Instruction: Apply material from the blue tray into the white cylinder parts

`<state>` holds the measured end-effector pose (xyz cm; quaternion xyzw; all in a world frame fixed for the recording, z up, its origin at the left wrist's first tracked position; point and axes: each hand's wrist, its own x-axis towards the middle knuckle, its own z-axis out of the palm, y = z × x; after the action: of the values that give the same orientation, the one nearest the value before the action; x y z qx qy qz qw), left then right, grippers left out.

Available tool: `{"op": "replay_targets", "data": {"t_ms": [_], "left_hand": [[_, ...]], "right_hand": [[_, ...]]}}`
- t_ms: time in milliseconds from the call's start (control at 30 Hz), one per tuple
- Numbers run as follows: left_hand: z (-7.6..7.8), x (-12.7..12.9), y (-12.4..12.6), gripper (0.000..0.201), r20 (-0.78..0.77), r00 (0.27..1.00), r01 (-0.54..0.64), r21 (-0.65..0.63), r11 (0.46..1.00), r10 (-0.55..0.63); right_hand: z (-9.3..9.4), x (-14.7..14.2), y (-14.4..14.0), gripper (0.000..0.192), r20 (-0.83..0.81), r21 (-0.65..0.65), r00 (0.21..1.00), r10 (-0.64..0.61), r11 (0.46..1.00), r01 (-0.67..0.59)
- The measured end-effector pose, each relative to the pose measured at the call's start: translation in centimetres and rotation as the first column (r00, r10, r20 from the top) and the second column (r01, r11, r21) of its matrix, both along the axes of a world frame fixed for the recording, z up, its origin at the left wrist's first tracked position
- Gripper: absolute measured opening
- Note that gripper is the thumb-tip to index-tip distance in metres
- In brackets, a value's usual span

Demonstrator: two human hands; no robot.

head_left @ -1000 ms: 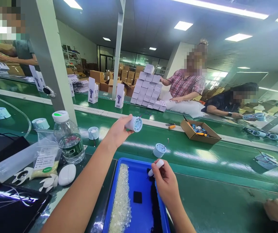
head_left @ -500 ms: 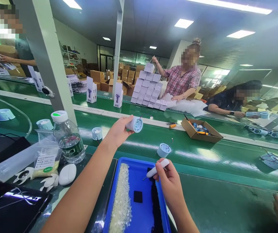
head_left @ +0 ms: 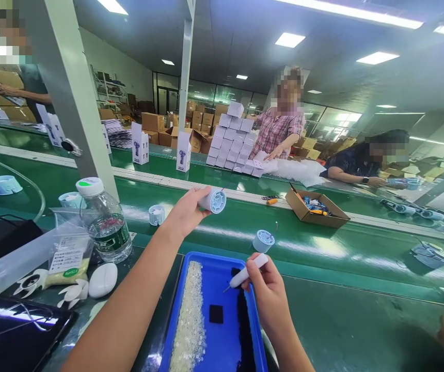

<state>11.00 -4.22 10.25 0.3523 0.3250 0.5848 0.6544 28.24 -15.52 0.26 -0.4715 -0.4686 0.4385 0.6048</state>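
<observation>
My left hand [head_left: 188, 211] reaches out over the green belt, fingers closed around a light blue round plastic housing [head_left: 218, 200]. Its spoked end faces right, and a short wire shows at its rim. In my right hand [head_left: 264, 279] is a white pen-shaped tool [head_left: 248, 270] with a thin metal tip. That tip hovers over the blue tray [head_left: 227, 341], left of a strip of small black pieces [head_left: 246, 330]. Small translucent rings [head_left: 189, 320] fill the tray's left side. A black square [head_left: 216, 314] lies between them.
More light blue housings [head_left: 264, 241] stand on the belt [head_left: 214, 243]. A water bottle [head_left: 108, 227], a small bag [head_left: 69, 258] and white fan blades [head_left: 73, 293] crowd the left. Beyond are an open cardboard box [head_left: 318, 209], stacked white boxes [head_left: 232, 142] and co-workers.
The view has shifted a little. Nearby housings on the belt have moved slightly right relative to the tray. A co-worker's raised hand has come down from the box stack. My hands keep their grips.
</observation>
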Motion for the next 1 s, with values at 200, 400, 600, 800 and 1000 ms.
{"op": "replay_targets", "data": {"t_ms": [200,400,600,800,1000], "left_hand": [[-0.1,0.0,0.0,0.017,-0.005,1.0,-0.014,-0.006,1.0,0.014],[-1.2,0.6,0.2,0.026,-0.105,0.994,-0.014,0.0,1.0,0.013],[-1.9,1.9,-0.1,0.036,-0.392,0.919,0.057,0.009,0.998,-0.049],[-2.0,2.6,-0.8,0.038,-0.564,0.818,0.168,0.05,0.985,-0.111],[-2.2,3.1,-1.1,0.039,-0.625,0.774,0.193,0.077,0.978,-0.104]], "right_hand": [[0.2,-0.9,-1.3,0.012,0.327,0.157,0.932,0.159,0.963,-0.219],[0.3,-1.5,-1.6,0.006,0.335,0.188,0.908,0.251,0.926,-0.326],[0.0,-0.4,-0.7,0.02,-0.108,0.196,0.992,-0.07,0.976,0.091],[0.7,-0.8,-0.5,0.028,-0.11,0.127,0.985,-0.132,0.981,0.146],[0.7,-0.7,-0.5,0.031,-0.115,0.093,0.979,-0.167,0.98,0.178]]}}
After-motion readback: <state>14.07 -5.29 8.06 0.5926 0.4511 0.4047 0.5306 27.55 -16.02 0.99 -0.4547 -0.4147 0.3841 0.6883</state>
